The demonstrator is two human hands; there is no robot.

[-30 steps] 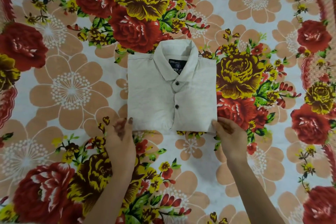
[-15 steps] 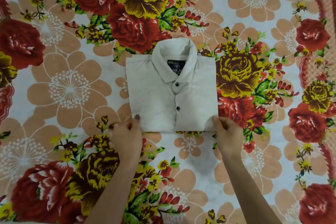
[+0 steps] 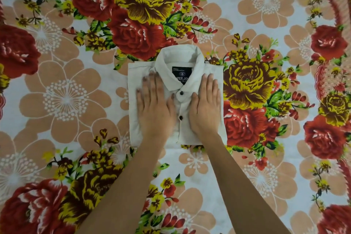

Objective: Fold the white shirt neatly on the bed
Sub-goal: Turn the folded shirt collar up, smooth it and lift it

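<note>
The white shirt (image 3: 176,59) lies folded into a compact rectangle in the middle of the bed, collar at the far end, black label showing, two dark buttons down the placket. My left hand (image 3: 154,108) lies flat on the shirt's left half, fingers straight and pointing toward the collar. My right hand (image 3: 206,108) lies flat on the right half in the same way. Both palms press on the cloth, one on each side of the button line. The shirt's near edge is partly hidden under my wrists.
A floral bedsheet (image 3: 66,100) with red, yellow and peach flowers covers the whole bed around the shirt. A striped border of the sheet (image 3: 340,15) runs along the far right side.
Both hands left the shirt's near corners and moved up onto its front, now lying flat with straight fingers. The shirt itself stays in place.
</note>
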